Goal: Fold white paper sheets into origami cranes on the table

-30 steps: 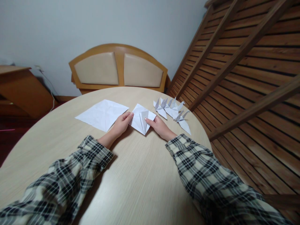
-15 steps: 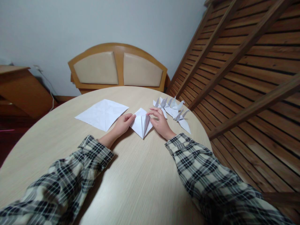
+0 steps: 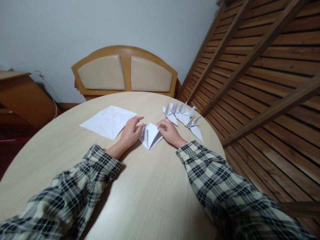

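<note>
A small white folded paper (image 3: pixel 149 136) lies on the round wooden table (image 3: pixel 140 186), pointed toward me. My left hand (image 3: pixel 130 132) presses on its left edge, index finger stretched out and the other fingers curled. My right hand (image 3: pixel 170 132) pinches the paper's right flap between fingertips. Both arms wear plaid sleeves.
A flat creased white sheet (image 3: pixel 108 121) lies left of my left hand. Several finished paper cranes (image 3: pixel 182 116) stand at the table's right edge. A wooden chair (image 3: pixel 125 73) stands behind the table. A slatted wooden wall (image 3: pixel 262 83) runs along the right.
The paper was a wider diamond a second ago. My right hand has folded its right flap inward, and the piece is now narrower and sits slightly nearer to me.
</note>
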`<state>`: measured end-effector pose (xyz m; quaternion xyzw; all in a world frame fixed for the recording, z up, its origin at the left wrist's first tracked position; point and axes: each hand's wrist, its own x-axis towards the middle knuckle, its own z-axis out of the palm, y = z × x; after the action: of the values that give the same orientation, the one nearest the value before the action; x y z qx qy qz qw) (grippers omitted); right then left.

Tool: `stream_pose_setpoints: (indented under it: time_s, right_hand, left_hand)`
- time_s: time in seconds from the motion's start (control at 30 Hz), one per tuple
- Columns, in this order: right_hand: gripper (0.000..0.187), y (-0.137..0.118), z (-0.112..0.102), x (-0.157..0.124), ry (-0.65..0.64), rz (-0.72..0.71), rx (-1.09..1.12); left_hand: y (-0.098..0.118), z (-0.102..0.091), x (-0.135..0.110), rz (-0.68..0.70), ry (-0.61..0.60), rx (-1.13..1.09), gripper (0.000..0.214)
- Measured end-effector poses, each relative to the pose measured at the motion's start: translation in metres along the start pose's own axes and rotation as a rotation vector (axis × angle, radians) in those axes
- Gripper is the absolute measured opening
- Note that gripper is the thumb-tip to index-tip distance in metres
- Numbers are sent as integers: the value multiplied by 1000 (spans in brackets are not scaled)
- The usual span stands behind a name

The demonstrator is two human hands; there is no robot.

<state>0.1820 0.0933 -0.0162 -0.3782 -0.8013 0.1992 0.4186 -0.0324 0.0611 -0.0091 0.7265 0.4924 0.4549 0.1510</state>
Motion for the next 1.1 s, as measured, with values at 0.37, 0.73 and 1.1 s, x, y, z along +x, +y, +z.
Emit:
stream_pose_setpoints:
  time_s: [0.37,0.73,1.1]
  right_hand:
    - [21,3,3,1,-78,43,-53]
    - [23,6,-3,-2,-141,91,-47]
    - [31,11,-15,2,-224,187,137]
  left_hand:
    - [8,-11,-3,355,-305,255,23]
    - [-1,-29,-12,342,-341,381,31]
    - [-10,-25,-17,355,-451,218,17]
